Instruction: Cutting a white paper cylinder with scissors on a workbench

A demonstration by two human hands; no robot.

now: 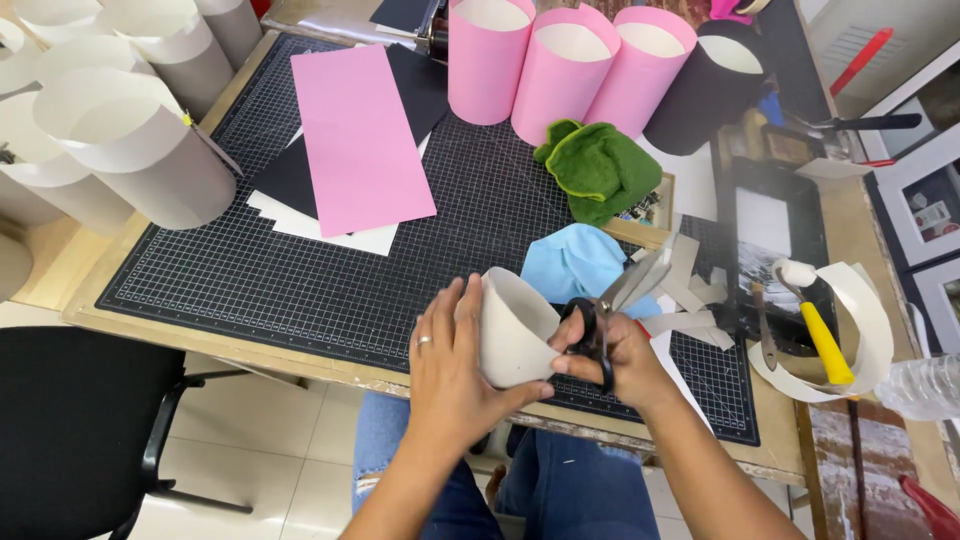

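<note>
Landmark: black cutting mat (300,280).

Left hand (450,370) wrapped round a rolled cream card tube (512,335), fingers curled over its outer wall, thumb underneath; tube sits over the mat's near edge, above the lap. Right hand (615,360) closed through the black loops of scissors (620,300), blades parted and pointing up-right, away from the tube rim, over the mat's near right corner.

Judged step: trimming the tube's edge.
- Keep left fingers back from the rim; grip wall only, light enough not to crush the curl.
- Feed card deep into the blade throat, not the tips, for a clean cut.
- Rotate tube into the scissors rather than twisting the wrist.
- Watch the thumb under the tube: close to the cut line.

Offcut strips (690,300) just right of the scissors on the mat. Blue cloth (570,265) behind the tube, green cloth (600,170) further back, pink tubes (560,70) at the mat's far edge, pink sheet (360,140) at its far-left middle.
</note>
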